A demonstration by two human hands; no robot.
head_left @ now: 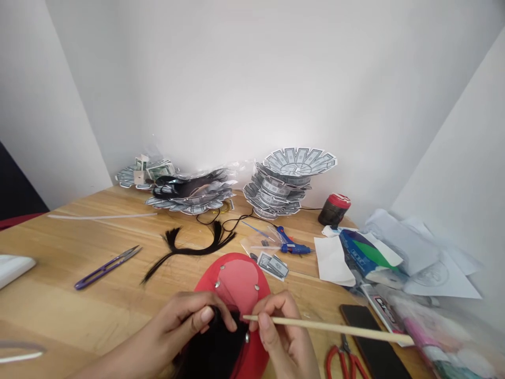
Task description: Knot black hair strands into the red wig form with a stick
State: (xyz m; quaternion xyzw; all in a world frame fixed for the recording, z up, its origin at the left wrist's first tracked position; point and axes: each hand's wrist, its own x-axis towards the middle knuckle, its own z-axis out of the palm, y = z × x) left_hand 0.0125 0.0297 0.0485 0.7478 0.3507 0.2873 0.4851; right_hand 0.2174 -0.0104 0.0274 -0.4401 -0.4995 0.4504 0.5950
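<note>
Red-and-pink rounded piece (239, 279), silver-studded; left hand (193, 318) pinching black strands (219, 347), right hand (282, 329) clamped on pale stick (335, 327).

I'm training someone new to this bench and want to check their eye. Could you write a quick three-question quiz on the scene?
1. Which of the person's hands holds the wooden stick?
2. True or false: the purple-handled snips lie to the left of the red studded piece.
3. What is the main colour of the glue gun?
A) yellow
B) blue
C) white

Key:
1. The right hand.
2. True.
3. B.
</note>
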